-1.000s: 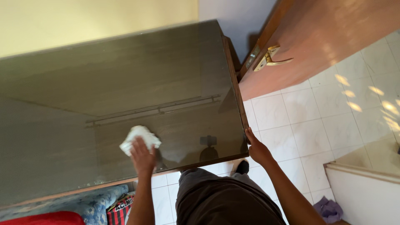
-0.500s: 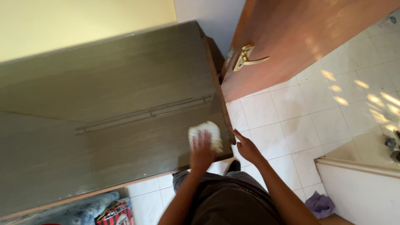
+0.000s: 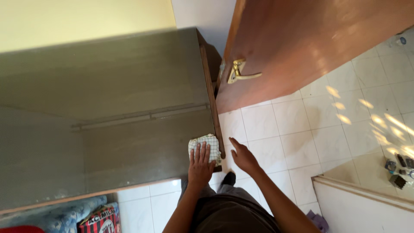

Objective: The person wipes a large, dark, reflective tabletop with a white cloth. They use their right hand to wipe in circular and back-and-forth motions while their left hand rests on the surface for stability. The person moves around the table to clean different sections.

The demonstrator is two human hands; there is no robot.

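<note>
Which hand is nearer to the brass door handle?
The right hand. It hangs open over the floor tiles just off the table's corner, below the door handle. The left hand lies flat on the checked cloth on the table, farther away.

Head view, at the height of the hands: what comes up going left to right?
Glass table top → checked cloth under the left hand at the table's corner → right hand, open over the white floor tiles → a few small dark items at the right edge.
</note>
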